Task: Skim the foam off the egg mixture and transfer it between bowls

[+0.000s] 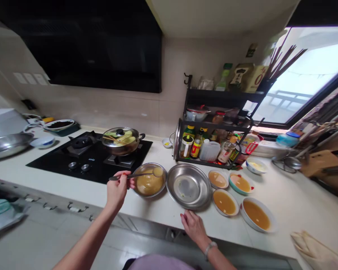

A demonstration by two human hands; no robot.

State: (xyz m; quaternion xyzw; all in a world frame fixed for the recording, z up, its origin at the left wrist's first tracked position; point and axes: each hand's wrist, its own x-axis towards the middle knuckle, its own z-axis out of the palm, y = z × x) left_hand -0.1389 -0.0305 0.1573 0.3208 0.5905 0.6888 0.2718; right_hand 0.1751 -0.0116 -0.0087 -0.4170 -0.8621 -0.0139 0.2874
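Observation:
My left hand (121, 183) is closed around the dark handle of a ladle (142, 174). The ladle's bowl, with yellowish liquid in it, hangs over a steel bowl (165, 183) of thick yellow-brown liquid. To the right stands a wide steel basin (205, 195) with a few small bits on its bottom. My right hand (194, 225) rests at the counter's front edge, its fingertips by the basin's near rim, fingers loosely bent and holding nothing that I can see. Beyond the basin are several bowls of brown liquid, among them a white one (225, 202) and a larger one (257, 215).
On the black gas hob (94, 165) sits a lidded pan (121, 142) with green pieces and chopsticks inside. A black rack (225, 127) of bottles and jars stands against the wall. A cloth (315, 247) lies at the right, and a range hood (101, 45) hangs above.

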